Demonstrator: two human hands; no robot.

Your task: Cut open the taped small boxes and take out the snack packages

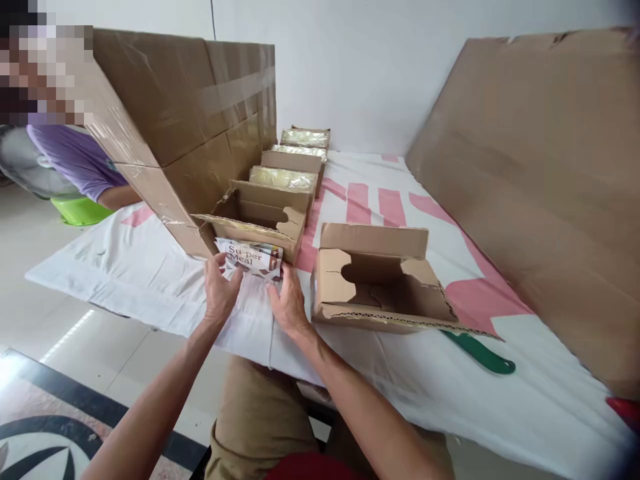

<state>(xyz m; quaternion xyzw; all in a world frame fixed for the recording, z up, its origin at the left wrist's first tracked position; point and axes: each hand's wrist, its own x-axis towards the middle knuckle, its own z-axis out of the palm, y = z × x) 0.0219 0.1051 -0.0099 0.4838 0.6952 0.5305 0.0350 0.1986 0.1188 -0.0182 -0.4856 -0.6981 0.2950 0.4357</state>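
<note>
Both hands, left hand and right hand, loosely curled on the white printed packet at the mouth of the near-left open brown cardboard box, empty brown cardboard box right, plastic-wrapped filled boxes farther back.

The packet is white with brown lettering and a brown band, and the open cartons are plain brown cardboard. The sheet beneath is white with pink stripes. A dark green handle lies on it, and the tub is lime green.
</note>
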